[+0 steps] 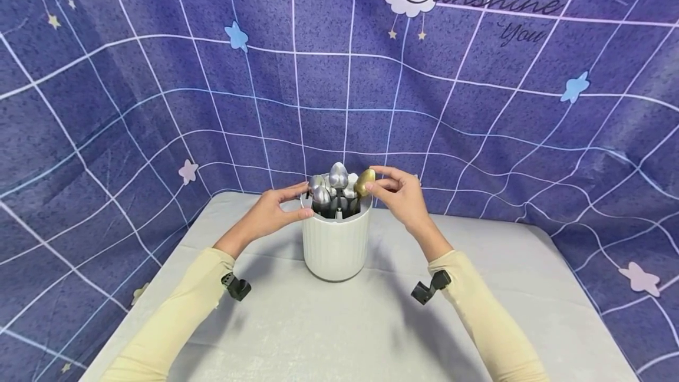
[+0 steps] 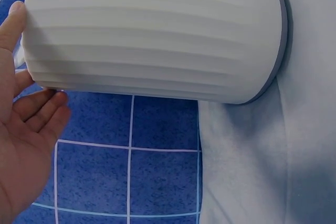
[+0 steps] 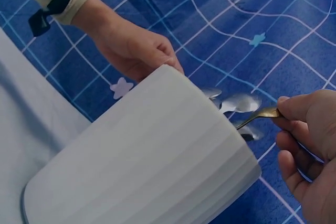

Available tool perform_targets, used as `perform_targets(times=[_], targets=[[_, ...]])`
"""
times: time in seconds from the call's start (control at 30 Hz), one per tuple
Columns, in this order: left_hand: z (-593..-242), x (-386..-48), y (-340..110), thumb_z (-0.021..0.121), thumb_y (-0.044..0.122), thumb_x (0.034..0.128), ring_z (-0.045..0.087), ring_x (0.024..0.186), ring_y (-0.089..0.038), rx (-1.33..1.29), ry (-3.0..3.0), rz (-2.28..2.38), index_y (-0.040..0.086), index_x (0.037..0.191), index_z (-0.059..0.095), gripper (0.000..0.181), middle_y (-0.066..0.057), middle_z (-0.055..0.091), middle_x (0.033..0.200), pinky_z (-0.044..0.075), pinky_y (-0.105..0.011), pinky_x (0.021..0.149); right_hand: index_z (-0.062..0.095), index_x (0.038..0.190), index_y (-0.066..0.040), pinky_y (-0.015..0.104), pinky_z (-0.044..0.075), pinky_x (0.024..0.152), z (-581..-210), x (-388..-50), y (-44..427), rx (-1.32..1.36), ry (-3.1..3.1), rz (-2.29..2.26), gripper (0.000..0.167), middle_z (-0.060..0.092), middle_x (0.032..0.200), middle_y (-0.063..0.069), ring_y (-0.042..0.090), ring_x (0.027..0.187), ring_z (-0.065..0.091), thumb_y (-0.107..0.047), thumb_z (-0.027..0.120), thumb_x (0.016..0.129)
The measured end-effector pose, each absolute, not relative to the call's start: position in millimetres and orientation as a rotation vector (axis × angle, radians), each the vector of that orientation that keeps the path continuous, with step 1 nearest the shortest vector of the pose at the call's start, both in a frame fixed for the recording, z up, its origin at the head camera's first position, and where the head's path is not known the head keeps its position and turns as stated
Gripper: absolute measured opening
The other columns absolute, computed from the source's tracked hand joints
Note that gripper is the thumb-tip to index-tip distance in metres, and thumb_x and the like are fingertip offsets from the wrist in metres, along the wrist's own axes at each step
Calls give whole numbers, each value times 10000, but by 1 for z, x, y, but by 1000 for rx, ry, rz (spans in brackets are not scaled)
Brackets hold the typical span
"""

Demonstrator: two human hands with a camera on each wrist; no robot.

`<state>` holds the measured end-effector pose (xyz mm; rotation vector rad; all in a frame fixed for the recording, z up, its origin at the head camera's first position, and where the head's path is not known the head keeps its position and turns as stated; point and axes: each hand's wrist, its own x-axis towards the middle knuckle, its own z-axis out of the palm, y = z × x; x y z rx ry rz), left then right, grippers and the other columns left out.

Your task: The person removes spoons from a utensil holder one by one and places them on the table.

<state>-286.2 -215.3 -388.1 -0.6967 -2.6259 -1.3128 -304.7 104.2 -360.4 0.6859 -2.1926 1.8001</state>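
Observation:
A white ribbed utensil holder (image 1: pixel 336 249) stands upright on the table with several spoons in it, bowls up. My left hand (image 1: pixel 269 212) holds its rim from the left, thumb at the front and fingers toward the back. In the left wrist view, that thumb (image 2: pixel 11 24) touches the rim. On the other side, my right hand (image 1: pixel 400 196) pinches the bowl of a gold spoon (image 1: pixel 364 183) between thumb and fingers. The gold spoon's handle (image 3: pixel 247 123) goes down into the holder. Silver spoons (image 1: pixel 338 175) crowd beside it; their lower ends are hidden by the wall.
A pale grey cloth covers the table (image 1: pixel 318 335). Behind it and at both sides hangs a blue curtain (image 1: pixel 329 75) with a grid, clouds and stars. Small black cameras (image 1: pixel 236 286) are strapped at both wrists, over cream sleeves (image 1: pixel 185 305).

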Motion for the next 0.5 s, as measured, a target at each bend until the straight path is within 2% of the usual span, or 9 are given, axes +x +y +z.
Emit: perform_targets(times=[0.27,0.4,0.5], targets=[[-386,-286,-216,797,417,895,501,1391,-336,-718,-2630,-1312,104,1483,547,712,-64,476,1560,400,-500,1184,687,1281,1,180,433,556,-346,-303,101,813,-2160,1818,363,773,937,175,77,732,652,-40,751,927],[-385,-286,-215,801,410,893,519,1375,-334,-727,-2628,-1327,97,1475,554,706,-77,476,1559,421,-479,1171,688,1283,-2,180,533,669,-339,-303,100,834,-2183,1799,361,772,950,183,105,806,712,-43,749,929],[-386,-285,-215,804,403,892,540,1356,-329,-730,-2625,-1331,95,1470,560,699,-75,477,1557,442,-463,1156,693,1275,4,191,565,715,-334,-303,100,842,-2193,1781,360,770,950,194,92,816,724,-38,755,923]])
